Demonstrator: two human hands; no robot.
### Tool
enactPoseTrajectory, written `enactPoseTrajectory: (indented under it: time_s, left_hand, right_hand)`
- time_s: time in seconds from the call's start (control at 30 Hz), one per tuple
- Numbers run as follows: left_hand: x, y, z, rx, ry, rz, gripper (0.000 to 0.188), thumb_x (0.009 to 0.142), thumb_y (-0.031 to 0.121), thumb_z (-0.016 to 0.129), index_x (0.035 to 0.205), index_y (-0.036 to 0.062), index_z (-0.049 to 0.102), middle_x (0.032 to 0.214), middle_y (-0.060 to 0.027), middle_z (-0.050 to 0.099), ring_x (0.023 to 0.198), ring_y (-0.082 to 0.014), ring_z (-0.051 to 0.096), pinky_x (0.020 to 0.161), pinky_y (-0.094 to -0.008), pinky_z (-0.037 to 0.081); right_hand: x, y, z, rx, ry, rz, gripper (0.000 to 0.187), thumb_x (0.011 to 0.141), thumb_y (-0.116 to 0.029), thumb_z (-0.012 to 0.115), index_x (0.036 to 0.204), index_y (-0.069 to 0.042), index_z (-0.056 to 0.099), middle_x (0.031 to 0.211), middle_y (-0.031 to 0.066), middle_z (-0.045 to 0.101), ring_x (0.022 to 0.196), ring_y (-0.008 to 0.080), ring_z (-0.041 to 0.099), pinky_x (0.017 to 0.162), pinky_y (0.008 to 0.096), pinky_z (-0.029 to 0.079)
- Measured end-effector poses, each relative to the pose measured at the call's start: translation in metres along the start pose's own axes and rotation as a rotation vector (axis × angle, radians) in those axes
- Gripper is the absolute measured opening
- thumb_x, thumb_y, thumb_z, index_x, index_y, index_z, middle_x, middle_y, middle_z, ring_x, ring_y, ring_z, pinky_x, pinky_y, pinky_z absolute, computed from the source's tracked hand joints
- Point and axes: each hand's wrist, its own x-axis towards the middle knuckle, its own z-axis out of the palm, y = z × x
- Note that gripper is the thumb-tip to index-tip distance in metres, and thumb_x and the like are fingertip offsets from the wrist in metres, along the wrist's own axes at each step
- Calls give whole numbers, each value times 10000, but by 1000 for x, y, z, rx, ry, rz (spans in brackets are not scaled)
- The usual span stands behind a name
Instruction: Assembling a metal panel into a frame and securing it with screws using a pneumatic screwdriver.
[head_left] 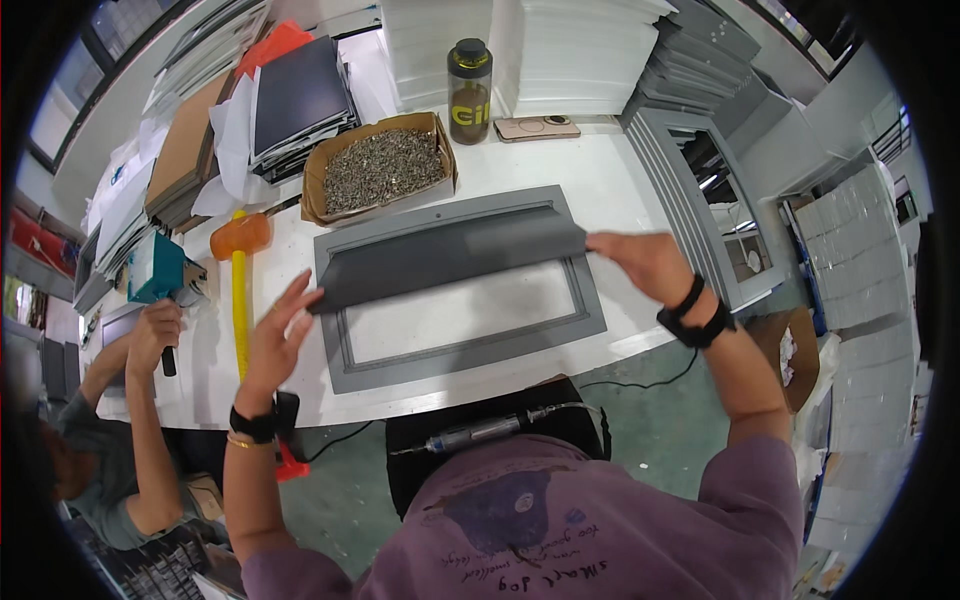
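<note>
A thin dark grey panel (450, 262) is held tilted between my two hands, above a grey rectangular frame (470, 354) that lies on the white table. My left hand (277, 338) has the panel's left corner between thumb and fingertips. At the other end, my right hand (640, 265) pinches the right corner. The panel hides part of the frame's opening; the white tabletop shows through the rest.
Behind the frame stand a cardboard box (385, 211) of small screws, a bottle (470, 95) and a phone (537, 128). A mallet (240, 270) lies left, near a co-worker's hand (157, 335). An electric screwdriver (475, 435) rests before my body. Grey frames (690, 215) lean right.
</note>
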Motion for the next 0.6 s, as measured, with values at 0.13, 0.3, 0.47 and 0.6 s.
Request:
enactPoseTrajectory:
  time_s: [0.13, 0.3, 0.47, 0.6]
  left_hand:
    - [-37, -6, 26, 53, -41, -3, 398, 855, 287, 569, 1194, 79, 544, 1326, -156, 434, 1212, -323, 429, 990, -356, 343]
    - [-55, -14, 55, 293, 5, 0, 415, 785, 236, 618, 1167, 91, 547, 1272, -105, 487, 1109, -337, 495, 970, -388, 389]
    - [-56, -19, 64, 432, 43, 68, 424, 747, 204, 639, 1149, 97, 558, 1266, -83, 490, 1109, -299, 501, 969, -379, 405]
    - [-57, -20, 64, 459, 42, 86, 421, 751, 196, 640, 1152, 101, 554, 1268, -78, 486, 1114, -290, 500, 962, -375, 412]
  right_hand:
    - [-46, -17, 30, -78, -3, 27, 300, 717, -18, 583, 996, -122, 617, 1074, 36, 629, 774, 200, 649, 610, 285, 530]
    - [-66, -27, 63, -67, 97, 52, 279, 698, -1, 617, 956, -106, 630, 1029, 37, 642, 761, 194, 650, 613, 277, 528]
    - [-72, -31, 74, -73, 105, 99, 291, 701, 7, 599, 967, -106, 626, 1040, 23, 633, 861, 199, 643, 666, 282, 539]
    - [-70, -33, 74, -119, 96, 106, 258, 714, -9, 606, 952, -106, 635, 1026, 22, 638, 878, 195, 642, 683, 280, 534]
